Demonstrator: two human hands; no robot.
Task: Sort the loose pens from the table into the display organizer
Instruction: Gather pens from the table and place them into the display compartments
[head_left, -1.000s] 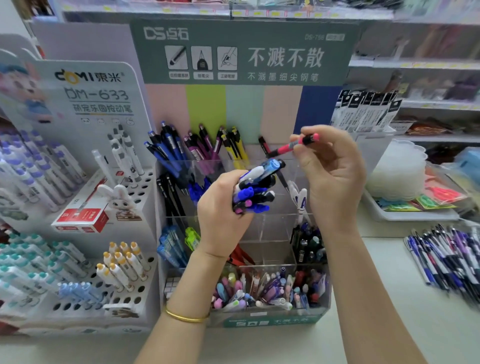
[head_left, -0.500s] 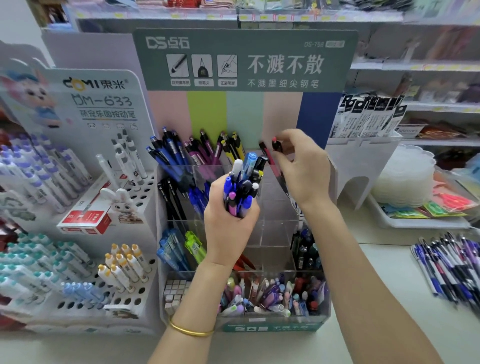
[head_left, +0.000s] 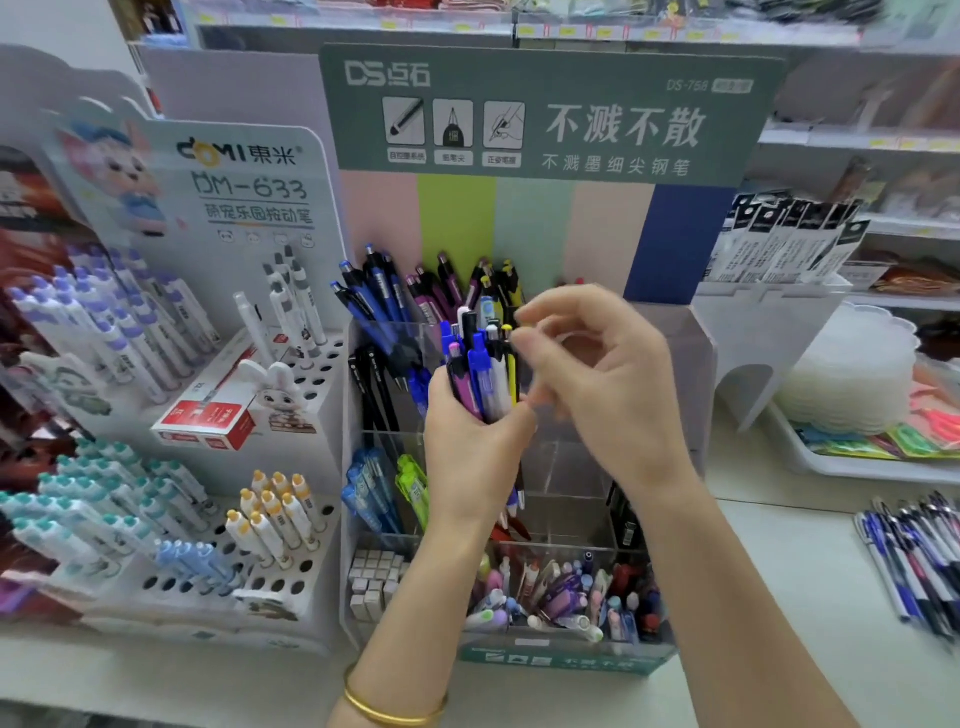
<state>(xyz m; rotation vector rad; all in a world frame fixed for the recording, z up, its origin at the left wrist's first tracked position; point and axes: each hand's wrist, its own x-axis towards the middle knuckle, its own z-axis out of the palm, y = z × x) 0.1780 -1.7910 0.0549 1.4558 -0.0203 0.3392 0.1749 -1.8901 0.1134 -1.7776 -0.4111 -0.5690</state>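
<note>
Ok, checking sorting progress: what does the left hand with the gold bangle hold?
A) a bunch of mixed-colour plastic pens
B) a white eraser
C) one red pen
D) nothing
A: the left hand grips an upright bunch of blue, purple, black and white plastic pens.

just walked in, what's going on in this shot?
A person is sorting pens into the clear display organizer. The left hand grips a bundle of mixed pens upright in front of it. The right hand is at the tops of that bundle, but blur hides whether it has pinched one. More loose pens lie on the table at the right, not yet sorted.
</note>
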